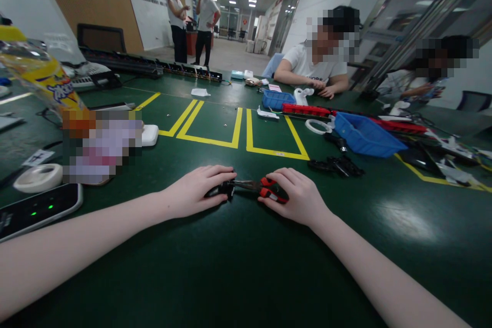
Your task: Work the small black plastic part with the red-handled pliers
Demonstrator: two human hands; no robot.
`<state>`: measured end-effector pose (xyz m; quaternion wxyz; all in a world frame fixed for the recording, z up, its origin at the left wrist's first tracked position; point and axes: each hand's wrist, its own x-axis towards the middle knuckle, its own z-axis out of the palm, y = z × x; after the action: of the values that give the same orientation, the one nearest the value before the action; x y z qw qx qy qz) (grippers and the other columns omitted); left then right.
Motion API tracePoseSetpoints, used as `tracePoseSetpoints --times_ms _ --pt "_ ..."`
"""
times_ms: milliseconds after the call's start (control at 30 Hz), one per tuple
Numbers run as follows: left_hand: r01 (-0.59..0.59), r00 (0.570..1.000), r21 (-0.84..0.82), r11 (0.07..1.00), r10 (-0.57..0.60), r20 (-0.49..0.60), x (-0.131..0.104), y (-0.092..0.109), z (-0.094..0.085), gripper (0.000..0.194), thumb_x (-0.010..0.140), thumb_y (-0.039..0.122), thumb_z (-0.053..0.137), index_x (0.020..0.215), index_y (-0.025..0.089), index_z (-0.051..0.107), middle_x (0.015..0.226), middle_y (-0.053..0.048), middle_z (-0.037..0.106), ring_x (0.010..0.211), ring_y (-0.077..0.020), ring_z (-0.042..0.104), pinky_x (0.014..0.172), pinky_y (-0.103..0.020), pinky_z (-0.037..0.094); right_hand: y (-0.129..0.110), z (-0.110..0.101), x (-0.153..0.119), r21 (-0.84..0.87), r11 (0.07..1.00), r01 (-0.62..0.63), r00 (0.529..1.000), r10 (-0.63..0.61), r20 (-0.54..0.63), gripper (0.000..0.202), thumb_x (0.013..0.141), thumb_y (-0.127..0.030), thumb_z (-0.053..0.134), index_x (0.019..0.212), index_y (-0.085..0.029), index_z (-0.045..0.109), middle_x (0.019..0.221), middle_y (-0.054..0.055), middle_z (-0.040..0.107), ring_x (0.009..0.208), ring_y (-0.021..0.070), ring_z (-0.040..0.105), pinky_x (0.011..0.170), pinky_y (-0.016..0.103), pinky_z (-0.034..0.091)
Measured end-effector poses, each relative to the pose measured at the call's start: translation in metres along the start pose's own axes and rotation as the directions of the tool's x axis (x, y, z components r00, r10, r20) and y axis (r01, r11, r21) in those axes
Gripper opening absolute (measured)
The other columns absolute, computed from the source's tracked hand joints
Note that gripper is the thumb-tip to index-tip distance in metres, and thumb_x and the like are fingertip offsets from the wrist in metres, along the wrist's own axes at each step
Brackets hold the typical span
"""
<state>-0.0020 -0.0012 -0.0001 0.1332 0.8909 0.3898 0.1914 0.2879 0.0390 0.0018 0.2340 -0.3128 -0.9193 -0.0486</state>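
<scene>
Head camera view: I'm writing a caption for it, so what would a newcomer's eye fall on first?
Probably the red-handled pliers in the right hand, mid-picture, their nose reaching to a small black part in the left hand. Next come the bright yellow markings on the green table just beyond the hands, then the yellow-capped bottle at the left edge.

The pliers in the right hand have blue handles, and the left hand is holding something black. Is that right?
Not quite: the head view shows that the pliers in the right hand have red and black handles, not blue. The left hand is holding something black.
</scene>
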Motion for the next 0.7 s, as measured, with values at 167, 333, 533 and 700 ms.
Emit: tracePoseSetpoints --times_ms 167,333,533,700 --pt "-0.015 1.0 0.027 1.0 0.015 -0.006 0.001 -0.0025 0.0005 0.047 0.098 0.033 0.053 0.143 0.025 0.042 0.144 -0.009 0.05 0.126 -0.0255 0.053 0.105 -0.044 0.045 0.001 0.0005 0.0 0.009 1.0 -0.004 1.0 0.004 0.001 0.039 0.082 -0.048 0.066 0.106 -0.017 0.063 0.099 0.013 0.068 0.085 0.0255 0.064 0.071 0.04 0.054" --pt "-0.002 1.0 0.053 0.999 0.002 0.008 0.002 -0.0064 0.0011 0.051 0.096 0.035 0.056 0.143 0.025 0.039 0.141 -0.008 0.053 0.125 -0.0258 0.054 0.104 -0.045 0.045 0.0039 0.0 -0.0003 0.024 1.0 -0.008 1.0 0.008 0.023 0.039 0.083 -0.048 0.066 0.106 -0.017 0.062 0.1 0.013 0.068 0.086 0.0257 0.064 0.072 0.04 0.054" --pt "-0.035 0.999 0.058 0.998 0.033 0.023 0.0019 -0.0069 0.0006 0.036 0.096 0.032 0.056 0.131 0.025 0.049 0.144 -0.008 0.052 0.127 -0.0244 0.054 0.104 -0.044 0.045 0.0055 -0.0021 -0.0001 0.041 0.999 0.003 0.999 -0.004 0.034 0.038 0.082 -0.046 0.068 0.105 -0.017 0.061 0.1 0.013 0.068 0.085 0.0252 0.064 0.072 0.04 0.055" --pt "-0.04 0.999 0.052 0.998 0.039 0.014 0.0014 -0.0067 0.0009 0.035 0.097 0.031 0.056 0.13 0.024 0.05 0.144 -0.008 0.051 0.127 -0.0245 0.054 0.104 -0.044 0.045 0.0059 -0.0015 -0.0005 0.064 0.998 -0.012 0.999 0.01 0.031 0.037 0.081 -0.045 0.068 0.105 -0.017 0.061 0.099 0.012 0.068 0.085 0.0247 0.065 0.071 0.04 0.056"
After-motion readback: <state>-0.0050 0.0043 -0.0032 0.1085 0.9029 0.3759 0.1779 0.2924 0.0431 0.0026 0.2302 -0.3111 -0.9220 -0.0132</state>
